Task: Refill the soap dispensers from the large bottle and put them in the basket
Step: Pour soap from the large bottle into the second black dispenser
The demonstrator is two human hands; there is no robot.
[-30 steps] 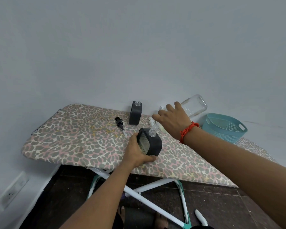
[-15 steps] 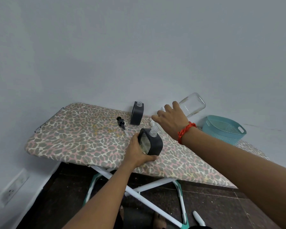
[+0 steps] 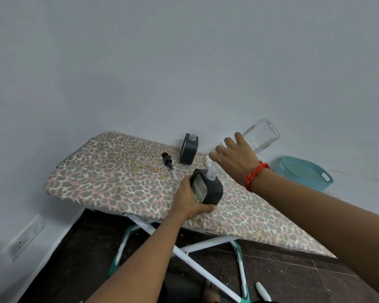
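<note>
My right hand (image 3: 235, 159) grips the large clear bottle (image 3: 260, 135), tipped steeply with its mouth down over the neck of a dark grey soap dispenser (image 3: 212, 189). My left hand (image 3: 189, 201) holds that dispenser upright on the leopard-print ironing board (image 3: 109, 178); yellowish liquid shows through its clear side. A second dark grey dispenser (image 3: 188, 149) stands open-necked near the wall. A black pump head (image 3: 167, 160) lies on the board to its left. The teal basket (image 3: 304, 172) sits at the board's far right end.
A small white cap (image 3: 207, 161) lies on the board by my right hand. The wall runs right behind the board. The board's white and teal legs (image 3: 184, 252) cross below, above a dark tiled floor. A wall socket (image 3: 23, 239) is low on the left.
The view has shifted a little. My right hand has tipped the large bottle steeper over the dispenser's neck. My left hand keeps its hold on the dispenser.
</note>
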